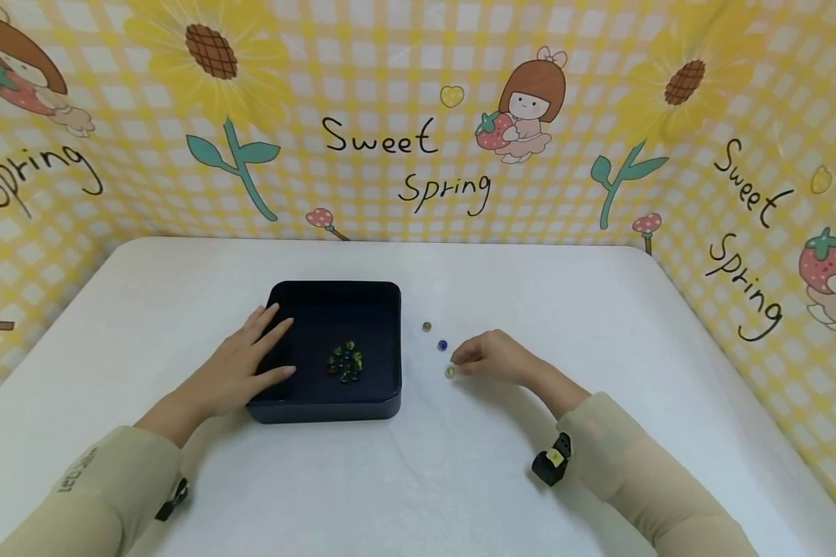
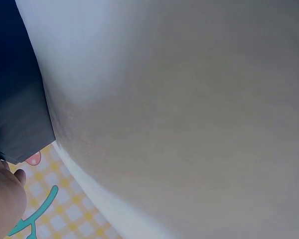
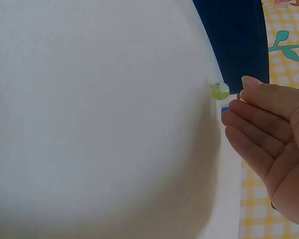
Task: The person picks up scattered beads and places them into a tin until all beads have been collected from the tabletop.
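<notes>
A dark navy tray [image 1: 326, 411] with raised walls sits left of centre in the head view, holding a cluster of glass marbles [image 1: 346, 362]. My left hand [image 1: 245, 362] rests over its left rim, fingers spread. To the right of the tray, a brownish marble [image 1: 427, 326], a blue marble [image 1: 443, 345] and a yellow-green marble [image 1: 450, 372] lie in a slanting row on the white table. Beside the yellow-green one is my right hand [image 1: 491, 357], fingers loosely bent. In the right wrist view that marble [image 3: 220, 90] lies just off the fingertips; no marble is plainly held.
White cloth covers the table [image 1: 418, 495]. A yellow checked curtain [image 1: 390, 100] with flowers and lettering rises behind the table and along both sides. Each sleeve has a dark device at the wrist, the right one [image 1: 552, 459] showing more fully.
</notes>
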The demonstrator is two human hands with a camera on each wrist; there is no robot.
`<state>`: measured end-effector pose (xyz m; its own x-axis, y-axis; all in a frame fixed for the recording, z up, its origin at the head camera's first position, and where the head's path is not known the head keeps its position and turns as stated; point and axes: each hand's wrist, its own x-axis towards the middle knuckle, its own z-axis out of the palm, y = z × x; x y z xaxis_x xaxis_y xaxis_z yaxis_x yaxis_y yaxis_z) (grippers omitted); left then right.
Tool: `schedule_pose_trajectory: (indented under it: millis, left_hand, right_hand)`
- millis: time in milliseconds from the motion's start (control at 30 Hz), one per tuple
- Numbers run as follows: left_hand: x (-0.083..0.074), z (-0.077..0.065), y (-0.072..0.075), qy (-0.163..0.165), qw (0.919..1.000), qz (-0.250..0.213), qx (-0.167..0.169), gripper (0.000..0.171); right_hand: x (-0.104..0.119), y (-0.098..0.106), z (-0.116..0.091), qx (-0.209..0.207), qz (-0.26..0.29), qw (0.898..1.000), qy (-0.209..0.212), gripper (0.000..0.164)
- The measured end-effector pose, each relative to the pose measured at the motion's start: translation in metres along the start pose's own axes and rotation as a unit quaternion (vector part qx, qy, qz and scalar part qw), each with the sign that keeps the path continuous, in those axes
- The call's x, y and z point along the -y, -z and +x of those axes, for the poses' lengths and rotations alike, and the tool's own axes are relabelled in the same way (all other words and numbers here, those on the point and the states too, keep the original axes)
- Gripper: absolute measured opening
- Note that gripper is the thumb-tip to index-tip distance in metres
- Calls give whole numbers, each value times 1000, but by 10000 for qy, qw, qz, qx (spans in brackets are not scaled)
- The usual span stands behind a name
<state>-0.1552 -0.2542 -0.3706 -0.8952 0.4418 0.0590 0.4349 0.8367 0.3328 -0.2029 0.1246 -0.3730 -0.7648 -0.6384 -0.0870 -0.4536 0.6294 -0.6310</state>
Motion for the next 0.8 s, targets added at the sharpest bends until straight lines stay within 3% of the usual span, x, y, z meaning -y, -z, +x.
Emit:
schedule_pose_trajectory:
  millis: [233, 367, 667, 800]
  left_hand:
    - [-1, -1, 1, 2, 10000, 23, 7, 72]
    - [-1, 0, 1, 12, 10000, 35, 41, 72]
    - [0, 1, -1, 19, 10000, 44, 75, 72]
    - [0, 1, -1, 50, 9999, 59, 93, 72]
  right_hand:
    - [-4, -1, -2, 51, -116, 9999, -1, 17]
    - [0, -3, 0, 58, -559, 9981, 243, 16]
    - [8, -13, 7, -269, -1703, 9822, 743, 12]
    - [8, -16, 8, -388, -1942, 9760, 906, 9]
